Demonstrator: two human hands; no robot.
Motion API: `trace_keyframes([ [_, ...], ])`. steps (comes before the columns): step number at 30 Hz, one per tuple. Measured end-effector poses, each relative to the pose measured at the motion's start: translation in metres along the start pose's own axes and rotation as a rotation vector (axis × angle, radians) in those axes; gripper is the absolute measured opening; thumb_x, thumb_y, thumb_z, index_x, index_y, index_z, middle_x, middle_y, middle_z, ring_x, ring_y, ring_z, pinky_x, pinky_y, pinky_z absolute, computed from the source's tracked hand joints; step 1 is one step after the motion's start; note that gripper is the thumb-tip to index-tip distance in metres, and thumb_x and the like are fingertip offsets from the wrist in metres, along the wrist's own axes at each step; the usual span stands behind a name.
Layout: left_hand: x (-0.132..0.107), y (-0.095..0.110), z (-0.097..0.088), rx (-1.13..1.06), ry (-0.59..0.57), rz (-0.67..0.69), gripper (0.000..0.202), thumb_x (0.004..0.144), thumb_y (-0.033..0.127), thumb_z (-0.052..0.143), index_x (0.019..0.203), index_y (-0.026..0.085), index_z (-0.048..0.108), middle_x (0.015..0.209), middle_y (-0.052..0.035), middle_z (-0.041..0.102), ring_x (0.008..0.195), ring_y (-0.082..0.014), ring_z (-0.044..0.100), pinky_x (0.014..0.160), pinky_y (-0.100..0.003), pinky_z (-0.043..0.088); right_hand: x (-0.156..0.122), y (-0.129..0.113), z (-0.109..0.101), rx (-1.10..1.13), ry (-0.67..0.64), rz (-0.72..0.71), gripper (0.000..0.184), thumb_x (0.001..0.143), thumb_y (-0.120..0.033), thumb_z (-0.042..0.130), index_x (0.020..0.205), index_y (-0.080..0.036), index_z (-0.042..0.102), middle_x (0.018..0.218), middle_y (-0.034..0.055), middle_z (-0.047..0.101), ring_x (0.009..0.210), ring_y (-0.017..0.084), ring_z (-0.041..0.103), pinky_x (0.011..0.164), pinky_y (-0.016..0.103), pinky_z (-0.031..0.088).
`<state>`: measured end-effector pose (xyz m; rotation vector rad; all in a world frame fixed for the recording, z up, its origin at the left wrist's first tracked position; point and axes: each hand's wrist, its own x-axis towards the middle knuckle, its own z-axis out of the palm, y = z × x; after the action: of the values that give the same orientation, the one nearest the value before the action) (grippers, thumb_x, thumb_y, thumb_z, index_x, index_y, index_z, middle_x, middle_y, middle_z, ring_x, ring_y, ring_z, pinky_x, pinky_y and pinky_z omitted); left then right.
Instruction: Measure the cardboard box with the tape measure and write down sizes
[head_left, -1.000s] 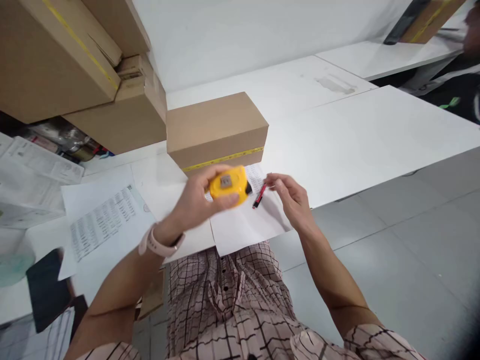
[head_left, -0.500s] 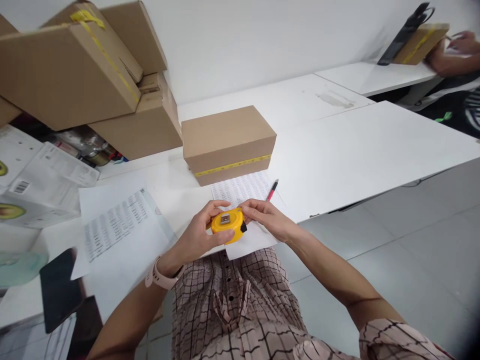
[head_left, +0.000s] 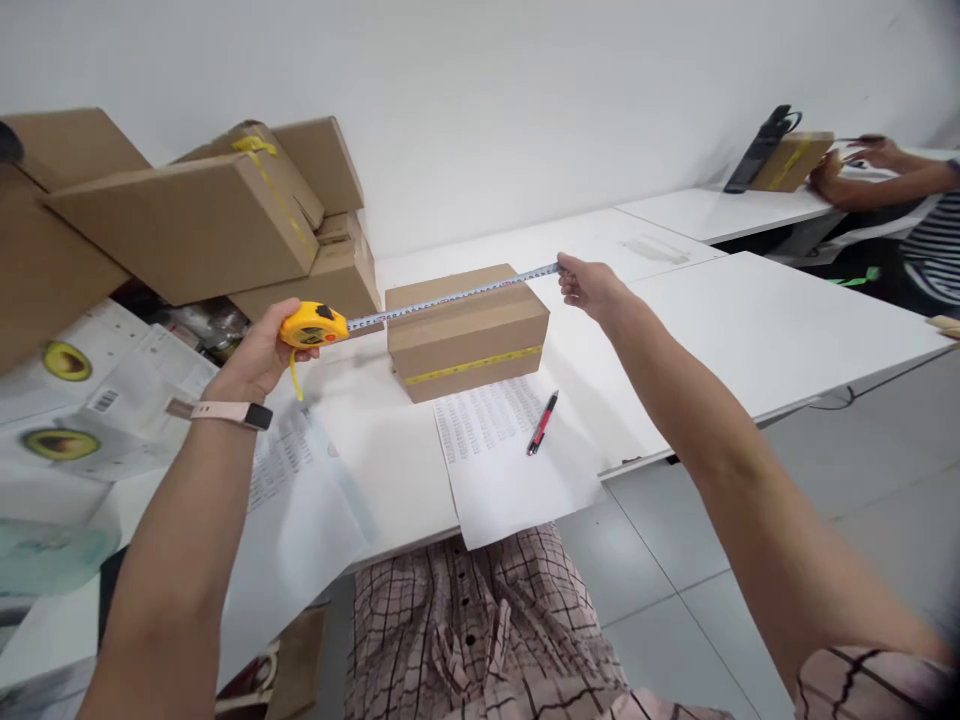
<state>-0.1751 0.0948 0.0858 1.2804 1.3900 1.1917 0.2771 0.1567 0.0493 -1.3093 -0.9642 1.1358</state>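
Observation:
My left hand [head_left: 274, 345] is closed around the yellow case of a tape measure [head_left: 313, 325], a yellow strap dangling below it. The white blade [head_left: 450, 298] is pulled out and runs above the top of a brown cardboard box [head_left: 469, 335]. At its far end, my right hand [head_left: 591, 284] pinches the blade's tip, past the box's right side. A strip of yellow tape crosses the box's front. Just in front of the box lies a printed sheet [head_left: 517, 490] with a red and black pen [head_left: 543, 422] on it.
Stacked cardboard boxes [head_left: 180, 230] and white cartons with avocado pictures [head_left: 112, 400] crowd the left. More printed papers [head_left: 292, 530] lie at the left front. Far right, a co-worker's hand [head_left: 874, 152] is near another box [head_left: 793, 162] and a dark bottle [head_left: 759, 150].
The tape measure has risen from near my lap, and its blade is now drawn out. My hands have moved apart, the left to the left, the right to the right, above the box.

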Motion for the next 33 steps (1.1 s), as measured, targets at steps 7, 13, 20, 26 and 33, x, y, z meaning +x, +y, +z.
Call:
trace_keyframes([
  [7,0.035,-0.022,-0.015,0.000,-0.011,-0.043,0.037,0.078,0.049,0.069,0.091,0.015,0.067,0.077,-0.0058,0.070,0.056,-0.0143,0.056,0.043,-0.022,0.042,0.019,0.033,0.042,-0.182,0.083,0.051,0.028,0.087,-0.043,0.071,0.077,-0.020,0.058,0.079,0.0060,0.065,0.070,0.015,0.057,0.056,0.026,0.043],
  [13,0.050,-0.025,0.010,0.004,-0.084,-0.006,0.042,0.077,0.051,0.070,0.093,0.013,0.068,0.082,-0.0074,0.072,0.059,-0.0151,0.061,0.048,-0.023,0.044,0.018,0.041,0.050,-0.195,-0.003,0.098,0.036,0.085,-0.054,0.069,0.086,-0.019,0.062,0.098,0.0099,0.072,0.081,0.020,0.065,0.065,0.030,0.049],
  [20,0.062,-0.026,0.032,0.038,-0.062,0.022,0.045,0.079,0.056,0.067,0.091,0.013,0.066,0.073,-0.0041,0.069,0.049,-0.0107,0.054,0.044,-0.022,0.036,0.014,0.038,0.051,-0.218,0.031,0.030,0.035,0.083,-0.050,0.072,0.075,-0.019,0.058,0.086,0.0081,0.068,0.071,0.016,0.059,0.060,0.028,0.043],
  [26,0.049,-0.013,0.030,0.094,-0.024,0.057,0.042,0.079,0.053,0.069,0.091,0.013,0.065,0.071,-0.0025,0.068,0.047,-0.0088,0.053,0.043,-0.020,0.031,0.021,0.037,0.051,-0.299,0.099,-0.124,0.039,0.081,-0.043,0.076,0.064,-0.021,0.049,0.066,0.0013,0.056,0.062,0.013,0.048,0.059,0.029,0.039],
  [33,-0.070,-0.011,0.070,-0.077,-0.515,-0.022,0.048,0.086,0.050,0.065,0.122,0.018,0.065,0.107,-0.0139,0.074,0.066,-0.0190,0.070,0.053,-0.029,0.054,0.032,0.002,0.052,-0.282,0.010,-0.316,0.031,0.091,-0.042,0.065,0.069,-0.022,0.055,0.073,0.0012,0.058,0.071,0.015,0.048,0.074,0.031,0.043],
])
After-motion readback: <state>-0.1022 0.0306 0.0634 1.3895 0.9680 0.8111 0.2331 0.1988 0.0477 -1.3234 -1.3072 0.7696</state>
